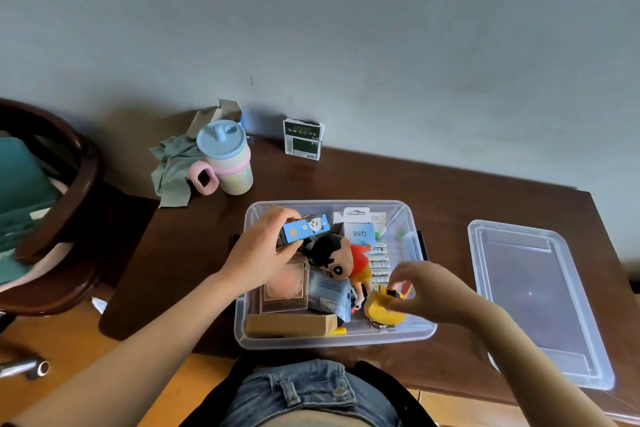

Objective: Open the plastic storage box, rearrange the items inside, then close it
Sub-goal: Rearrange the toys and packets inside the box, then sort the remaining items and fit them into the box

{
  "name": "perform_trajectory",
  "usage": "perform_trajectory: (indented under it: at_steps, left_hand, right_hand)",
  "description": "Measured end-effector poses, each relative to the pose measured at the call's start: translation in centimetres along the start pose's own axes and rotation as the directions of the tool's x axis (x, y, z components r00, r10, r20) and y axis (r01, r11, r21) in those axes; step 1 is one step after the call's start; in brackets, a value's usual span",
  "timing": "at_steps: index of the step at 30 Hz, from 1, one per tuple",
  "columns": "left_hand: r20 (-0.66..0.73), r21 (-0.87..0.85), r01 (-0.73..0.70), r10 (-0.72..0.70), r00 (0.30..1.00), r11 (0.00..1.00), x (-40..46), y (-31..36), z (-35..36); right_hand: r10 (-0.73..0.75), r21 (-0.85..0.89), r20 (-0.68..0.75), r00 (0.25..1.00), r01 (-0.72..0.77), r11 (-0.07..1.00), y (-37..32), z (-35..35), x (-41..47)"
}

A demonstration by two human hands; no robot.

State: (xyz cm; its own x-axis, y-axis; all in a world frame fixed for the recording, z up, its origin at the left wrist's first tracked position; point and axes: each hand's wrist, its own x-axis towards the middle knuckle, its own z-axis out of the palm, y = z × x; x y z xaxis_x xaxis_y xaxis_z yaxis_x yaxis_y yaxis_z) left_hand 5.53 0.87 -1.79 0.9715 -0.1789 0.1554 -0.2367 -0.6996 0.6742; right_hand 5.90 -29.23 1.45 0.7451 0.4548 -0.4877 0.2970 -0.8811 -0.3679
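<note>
Open box near centre on the table, lid lying apart to its right. Left hand clamped round a blue carton at the box's far left, covering its left end; right hand pinching a yellow thing at the near right, too hidden to identify. Doll sprawled between, over blurred packets; cup far left.

The person had bare forearms, wore blue denim jeans with a metal button and a dark top.
</note>
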Motion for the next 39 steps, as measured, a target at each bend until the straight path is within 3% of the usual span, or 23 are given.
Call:
perform_trajectory:
  at_steps: [5,11,14,17,19,21,25,28,30,32,36,39]
  left_hand:
    - [0.091,-0.023,0.032,-0.029,0.995,0.999,0.0,-0.5,0.7]
    - [0.043,-0.006,-0.011,0.011,0.999,1.000,-0.8,-0.9,0.7]
    - [-0.007,0.031,0.016,-0.016,1.000,0.999,-0.9,-1.0,0.8]
    - [0.051,0.026,0.039,-0.040,0.998,0.999,-1.1,-1.0,1.0]
    - [0.130,0.019,0.043,-0.045,0.991,0.999,-1.3,-1.0,0.9]
    - [0.159,0.006,0.024,-0.024,0.987,1.000,-1.8,-0.8,0.5]
    - [0.080,0.011,-0.049,0.048,0.996,0.999,-2.9,0.0,-0.6]
    - [0.256,-0.104,0.078,-0.049,0.965,0.992,-3.4,0.8,-1.8]
    - [0.445,-0.187,0.194,-0.093,0.891,0.963,-3.6,1.2,-2.3]
    - [0.589,-0.156,0.241,-0.106,0.801,0.958,-3.7,1.4,-2.5]
    - [0.732,0.093,0.064,-0.112,0.673,0.994,-4.0,1.3,-1.9]
    - [0.753,0.190,-0.052,-0.112,0.649,0.980,-4.1,1.5,-1.2]
  right_hand:
    - [0.102,0.456,-0.101,0.990,-0.045,0.889,-1.2,-1.9,0.5]
    - [0.340,0.476,-0.263,0.903,-0.185,0.860,-3.0,-2.5,3.3]
    - [0.345,0.615,-0.195,0.918,-0.160,0.772,-4.3,-2.7,5.2]
    - [0.317,0.714,-0.128,0.940,-0.134,0.688,-5.9,-2.5,6.9]
    - [0.303,0.704,-0.130,0.944,-0.127,0.699,-6.8,-2.2,8.1]
    - [0.293,0.612,-0.193,0.936,-0.118,0.782,-7.2,-1.9,8.9]
    - [0.290,0.419,-0.329,0.899,-0.136,0.898,-6.9,-1.6,8.9]
    - [0.246,0.388,-0.403,0.882,-0.079,0.918,-6.2,-1.4,7.7]
    - [0.179,0.430,-0.320,0.930,-0.026,0.902,-5.5,-1.2,6.4]
    - [0.106,0.489,-0.152,0.983,-0.018,0.872,-4.9,-0.7,5.0]
    - [0.053,0.476,0.109,0.993,-0.099,0.874,-3.4,1.1,2.6]
    - [0.067,0.440,0.215,0.974,-0.158,0.884,-2.7,2.3,1.9]
